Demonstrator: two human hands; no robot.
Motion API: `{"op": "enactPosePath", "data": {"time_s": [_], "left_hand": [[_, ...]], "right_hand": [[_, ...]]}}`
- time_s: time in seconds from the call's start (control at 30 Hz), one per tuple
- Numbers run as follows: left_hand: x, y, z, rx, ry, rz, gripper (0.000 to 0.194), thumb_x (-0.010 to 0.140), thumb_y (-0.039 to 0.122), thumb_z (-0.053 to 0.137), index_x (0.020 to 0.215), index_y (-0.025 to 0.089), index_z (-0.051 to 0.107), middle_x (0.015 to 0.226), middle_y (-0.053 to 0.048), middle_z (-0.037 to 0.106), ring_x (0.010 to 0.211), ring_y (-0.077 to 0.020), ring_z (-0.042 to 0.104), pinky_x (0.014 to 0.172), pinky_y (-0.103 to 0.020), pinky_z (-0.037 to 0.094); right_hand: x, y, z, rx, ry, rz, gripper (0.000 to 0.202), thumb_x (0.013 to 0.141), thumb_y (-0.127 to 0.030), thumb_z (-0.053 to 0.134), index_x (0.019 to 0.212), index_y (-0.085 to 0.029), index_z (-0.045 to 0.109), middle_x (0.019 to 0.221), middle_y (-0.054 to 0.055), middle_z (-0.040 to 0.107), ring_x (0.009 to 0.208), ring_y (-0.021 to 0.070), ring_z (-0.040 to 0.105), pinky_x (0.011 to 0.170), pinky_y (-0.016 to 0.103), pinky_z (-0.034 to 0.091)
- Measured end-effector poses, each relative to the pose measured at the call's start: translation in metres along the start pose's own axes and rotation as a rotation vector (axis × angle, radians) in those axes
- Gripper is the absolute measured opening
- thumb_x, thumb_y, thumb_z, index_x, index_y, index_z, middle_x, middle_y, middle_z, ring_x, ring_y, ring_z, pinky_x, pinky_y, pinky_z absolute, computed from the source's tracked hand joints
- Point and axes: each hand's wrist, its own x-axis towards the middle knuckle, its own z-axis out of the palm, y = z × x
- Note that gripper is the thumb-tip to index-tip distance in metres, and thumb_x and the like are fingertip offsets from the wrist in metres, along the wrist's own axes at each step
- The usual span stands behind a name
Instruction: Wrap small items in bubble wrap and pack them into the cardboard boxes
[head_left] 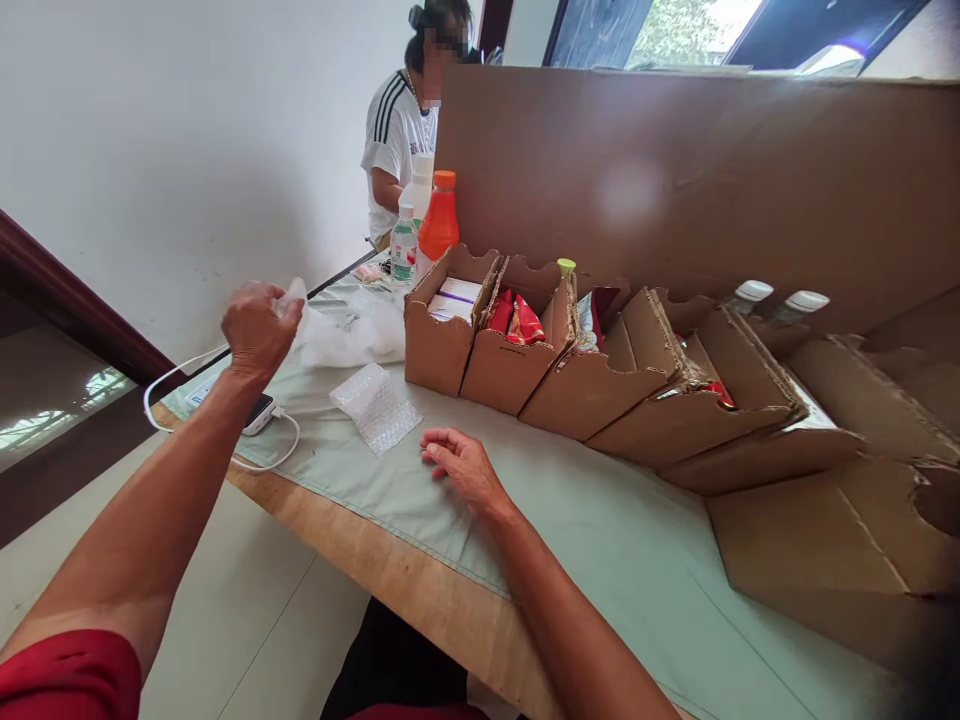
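My left hand [259,325] is raised over the left part of the table, its fingers closed on a translucent piece of bubble wrap [297,292]. A pile of similar bubble wrap [352,335] lies just beyond it. One separate bubble wrap sheet [377,408] rests flat on the green cloth. Close to that sheet's right corner, my right hand [466,472] hovers low over the cloth or rests on it; I cannot tell which. Its fingers are loosely bent and apart, holding nothing. Below my left wrist a white power bank [260,415] with a white cable is partly hidden.
Cardboard bins [435,345] run in a row to the right, with boxes, red packets [526,322] and bottles in or behind them. An orange bottle [441,215] and a clear bottle [403,250] stand at the back. A person [394,130] sits beyond a tall cardboard panel [675,180].
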Motion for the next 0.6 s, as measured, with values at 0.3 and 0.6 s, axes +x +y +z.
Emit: {"op": "enactPosePath", "data": {"time_s": [0.3,0.6], "left_hand": [[-0.084,0.034,-0.037,-0.681,-0.321,-0.231,0.04,0.069,0.058,0.076,0.07,0.021,0.06,0.057,0.004,0.053,0.047,-0.0126,0.045,0.046,-0.025,0.034],[-0.212,0.11,0.009,-1.166,-1.125,-0.34,0.056,0.053,0.052,0.093,0.091,0.019,0.068,0.077,-0.001,0.068,0.065,-0.0172,0.063,0.057,-0.027,0.05]], "right_hand": [[-0.06,-0.03,-0.02,-0.191,0.05,-0.235,0.024,0.083,-0.035,0.065,0.103,-0.024,0.073,0.106,0.005,0.076,0.096,0.021,0.069,0.077,0.033,0.055],[-0.127,-0.035,-0.032,-0.524,0.178,-0.468,0.059,0.08,-0.035,0.077,0.136,-0.028,0.06,0.141,0.009,0.062,0.127,0.0292,0.057,0.109,0.048,0.043]]}}
